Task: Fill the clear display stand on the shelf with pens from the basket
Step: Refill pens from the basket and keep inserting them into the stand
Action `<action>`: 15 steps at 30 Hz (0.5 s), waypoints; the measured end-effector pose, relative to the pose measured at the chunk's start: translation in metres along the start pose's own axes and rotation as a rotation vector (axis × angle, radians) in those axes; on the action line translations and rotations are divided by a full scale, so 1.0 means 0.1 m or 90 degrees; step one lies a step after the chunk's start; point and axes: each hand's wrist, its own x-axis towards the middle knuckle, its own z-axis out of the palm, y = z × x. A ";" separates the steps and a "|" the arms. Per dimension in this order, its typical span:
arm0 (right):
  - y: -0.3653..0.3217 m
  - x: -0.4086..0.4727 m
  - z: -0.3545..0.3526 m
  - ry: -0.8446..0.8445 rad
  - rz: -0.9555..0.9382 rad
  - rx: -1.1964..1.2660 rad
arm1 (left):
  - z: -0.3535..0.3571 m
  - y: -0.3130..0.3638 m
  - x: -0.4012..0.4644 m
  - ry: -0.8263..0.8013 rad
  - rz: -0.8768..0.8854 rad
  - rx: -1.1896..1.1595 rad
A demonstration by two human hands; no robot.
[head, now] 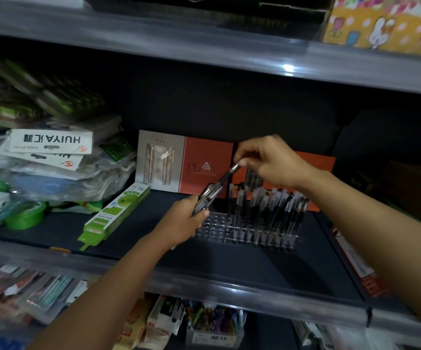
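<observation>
While a bundle of pens is gripped by the left hand, one pen pinched by the right hand could be dropped beside the clear display stand if misaimed.

Pens in stand's right half, boxes behind.

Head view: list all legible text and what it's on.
"HUIYA" plus Chinese characters, upside down: white header card on the bagged goods at left.
"12" beside a triangle logo: orange gift box behind the clear display stand.
Too blurred to read: green flat pack, second white card, lower-shelf labels.
</observation>
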 end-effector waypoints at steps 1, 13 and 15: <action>0.01 0.00 -0.03 0.013 0.014 -0.001 | 0.00 -0.01 0.00 0.001 -0.002 -0.004; 0.17 -0.06 -0.15 0.044 0.115 -0.041 | -0.01 -0.08 0.01 0.020 -0.026 -0.050; 0.16 -0.06 -0.05 0.021 0.096 -0.062 | 0.02 -0.06 0.02 0.021 -0.025 -0.065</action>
